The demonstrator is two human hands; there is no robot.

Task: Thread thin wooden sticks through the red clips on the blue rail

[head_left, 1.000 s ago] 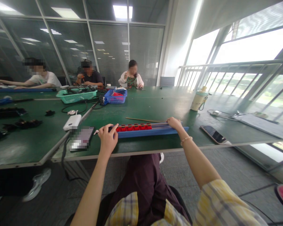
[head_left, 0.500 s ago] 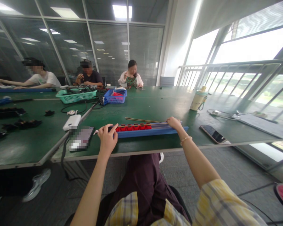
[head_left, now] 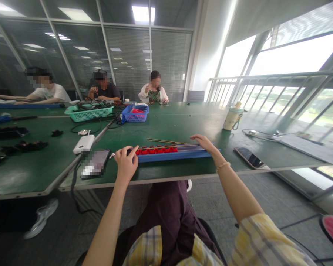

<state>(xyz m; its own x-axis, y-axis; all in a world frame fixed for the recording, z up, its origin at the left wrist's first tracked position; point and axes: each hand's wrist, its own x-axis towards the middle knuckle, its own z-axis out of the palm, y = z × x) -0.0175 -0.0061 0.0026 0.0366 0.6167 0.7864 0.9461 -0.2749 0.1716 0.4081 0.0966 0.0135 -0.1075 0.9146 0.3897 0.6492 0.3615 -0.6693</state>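
Observation:
A long blue tray (head_left: 177, 155) lies near the table's front edge with a row of red cup-like pieces (head_left: 158, 149) in its left part. Across the tops of these pieces runs a thin stick. My left hand (head_left: 126, 162) grips the tray's left end, its index finger reaching over the stick's end; what lies under the palm is hidden. Over the tray's right end, my right hand (head_left: 207, 144) has its fingers stretched out to the left, holding nothing visible. Behind the tray rest more thin sticks (head_left: 166, 141).
A phone (head_left: 96, 164) and a white power bank (head_left: 83, 144) lie left of the tray. Another phone (head_left: 249, 158) and a cream bottle (head_left: 232, 117) stand to the right. Green (head_left: 88, 115) and blue baskets (head_left: 135, 116) are farther back. Several people sit across the table.
My right hand has loosened from the tray's right end; its fingers are now straighter and point left. My left hand and the tray stay in place.

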